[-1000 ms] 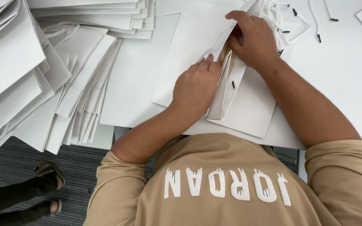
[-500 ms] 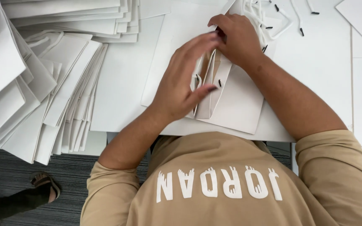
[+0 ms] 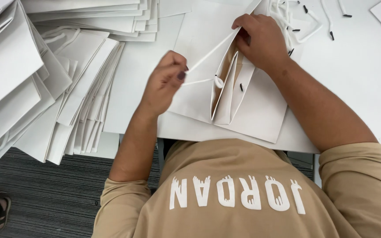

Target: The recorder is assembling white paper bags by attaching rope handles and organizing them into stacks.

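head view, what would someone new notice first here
At centre, the left hand pinches a white cord and draws it taut from a white paper bag lying on the table. The right hand grips the bag's open top edge. A big fanned stack of flat white bags fills the left side, and loose black-tipped cords lie at the upper right.

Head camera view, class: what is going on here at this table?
A person is working on a flat white paper bag lying on the table. The left hand pinches a white cord and pulls it taut, while the right hand grips the bag's open top. Stacks of similar bags lie to the left, loose cords beyond.
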